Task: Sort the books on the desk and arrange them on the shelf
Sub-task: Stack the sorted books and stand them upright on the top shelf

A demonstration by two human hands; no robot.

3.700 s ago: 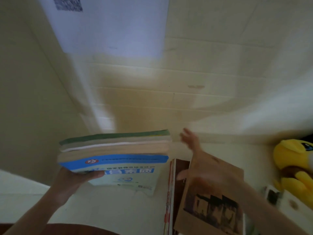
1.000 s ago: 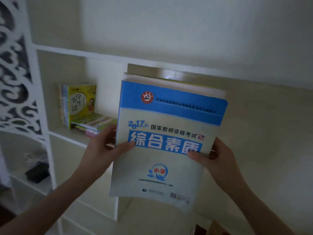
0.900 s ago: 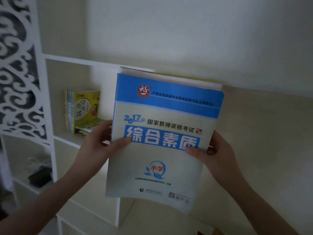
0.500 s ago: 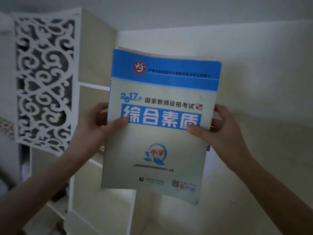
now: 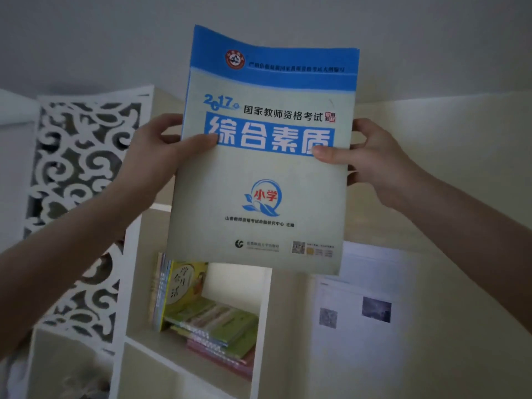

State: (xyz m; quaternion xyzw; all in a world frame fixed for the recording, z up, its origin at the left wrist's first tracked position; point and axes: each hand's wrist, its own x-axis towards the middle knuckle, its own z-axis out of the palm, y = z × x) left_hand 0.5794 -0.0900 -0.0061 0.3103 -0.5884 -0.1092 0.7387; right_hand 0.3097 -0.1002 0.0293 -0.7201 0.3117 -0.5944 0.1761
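Left fingers (image 5: 198, 143) pinch the blue-and-cream book (image 5: 259, 191) at its left edge, with the thumb on the cover and the rest curled behind. Right fingers (image 5: 328, 154) do the same on the right edge. So left hand (image 5: 149, 162) and right hand (image 5: 380, 162) both grip it, upright and cover towards us. It's up in the air in front of the shelf (image 5: 134, 269), not in any compartment yet. We can't tell if more books sit behind that cover. We read the step as carrying the book to a slot. We'd keep both pinches until the bottom edge rests on a board, then slide it in upright beside what's there. The soft cover bows at the top, so we'd support it low. The open compartment (image 5: 236, 283) below holds a yellow book (image 5: 184, 283) standing at its left wall and a flat stack (image 5: 218, 329) of green and pink books on the board. Lattice panel (image 5: 80, 182) is to the left, and a printed sheet (image 5: 359, 298) is on the wall to the right.
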